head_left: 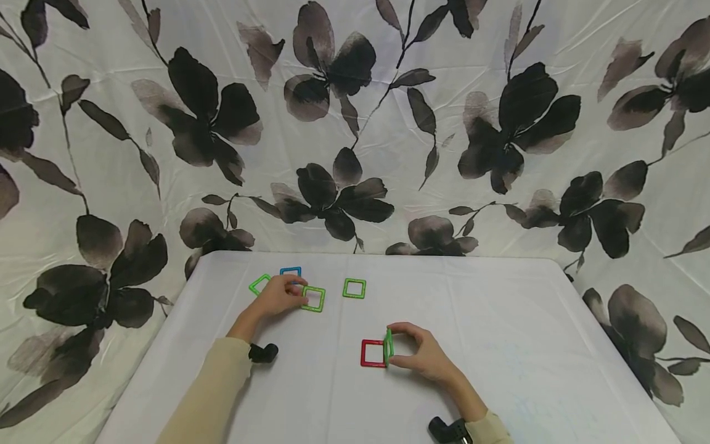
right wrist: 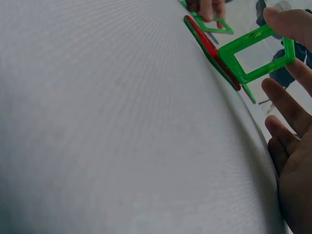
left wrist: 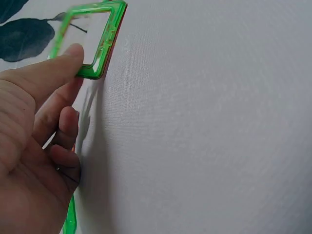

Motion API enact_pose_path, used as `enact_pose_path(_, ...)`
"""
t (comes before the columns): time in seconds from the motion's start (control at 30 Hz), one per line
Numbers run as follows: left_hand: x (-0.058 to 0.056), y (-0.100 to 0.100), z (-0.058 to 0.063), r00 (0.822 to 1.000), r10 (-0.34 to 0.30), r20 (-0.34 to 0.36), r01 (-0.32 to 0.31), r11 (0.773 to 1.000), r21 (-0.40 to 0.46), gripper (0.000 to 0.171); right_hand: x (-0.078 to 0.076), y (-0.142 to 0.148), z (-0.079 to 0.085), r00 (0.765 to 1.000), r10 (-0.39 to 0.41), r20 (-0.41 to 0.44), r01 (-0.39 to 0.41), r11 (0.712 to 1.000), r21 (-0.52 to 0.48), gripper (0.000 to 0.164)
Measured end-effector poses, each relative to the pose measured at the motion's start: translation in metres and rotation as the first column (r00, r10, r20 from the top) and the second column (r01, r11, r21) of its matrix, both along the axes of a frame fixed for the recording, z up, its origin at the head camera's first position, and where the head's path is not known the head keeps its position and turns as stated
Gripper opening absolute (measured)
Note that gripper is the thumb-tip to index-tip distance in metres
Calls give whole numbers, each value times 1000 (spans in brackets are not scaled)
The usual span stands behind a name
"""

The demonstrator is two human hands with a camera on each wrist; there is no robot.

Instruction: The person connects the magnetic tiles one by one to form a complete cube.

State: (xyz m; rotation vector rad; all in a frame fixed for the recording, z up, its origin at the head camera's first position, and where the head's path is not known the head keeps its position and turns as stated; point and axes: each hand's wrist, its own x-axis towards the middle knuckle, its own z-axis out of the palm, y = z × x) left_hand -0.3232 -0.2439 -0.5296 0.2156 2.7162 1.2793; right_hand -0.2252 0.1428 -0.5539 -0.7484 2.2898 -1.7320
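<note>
My left hand (head_left: 280, 294) pinches a green square magnetic tile (head_left: 322, 300) by its near side, thumb on its face. In the left wrist view this tile (left wrist: 108, 39) is raised off the table and tilted, with a reddish back edge. My right hand (head_left: 429, 356) grips another green square tile (head_left: 389, 346) between thumb and fingers. It stands upright along the right edge of a red square tile (head_left: 363, 353), which lies flat. The right wrist view shows the upright green tile (right wrist: 233, 48) meeting the red tile (right wrist: 214, 53).
Beyond my left hand lie a blue tile (head_left: 291, 270) and a green tile (head_left: 257, 285), both partly hidden by it. One more green tile (head_left: 354, 296) lies on the white table (head_left: 499, 320) near the middle. A floral cloth (head_left: 421, 142) hangs behind the table's far edge.
</note>
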Motion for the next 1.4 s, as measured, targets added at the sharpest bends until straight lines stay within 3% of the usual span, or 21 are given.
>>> enact_pose_path(0.27, 7, 5, -1, 998, 57, -11, -55, 990, 133, 26, 0, 1, -1, 1000, -3, -12, 3, 1000, 2, 57)
enact_pose_path(0.5, 18, 23, -1, 998, 49, -42, -40, 981, 192, 24, -1, 1, 1, 1000, -15, 11, 15, 1000, -5, 58)
enact_pose_path(0.77, 32, 47, -4, 998, -14, -59, 32, 945, 324, 24, 3, -2, 10, 1000, -8, 8, 8, 1000, -19, 56)
enact_pose_path(0.97, 43, 63, -1, 999, -15, -50, 31, 942, 334, 21, 13, -6, 36, 1000, 5, 28, -5, 1000, -24, 53)
enact_pose_path(1.2, 55, 82, -5, 998, -49, -34, 58, 936, 346, 21, 15, -7, 36, 1000, 1, 21, -1, 1000, -19, 53)
enact_pose_path(1.4, 65, 97, 4, 997, -62, -44, 74, 928, 366, 21, 14, -7, 34, 1000, -2, 18, 3, 1000, -23, 54)
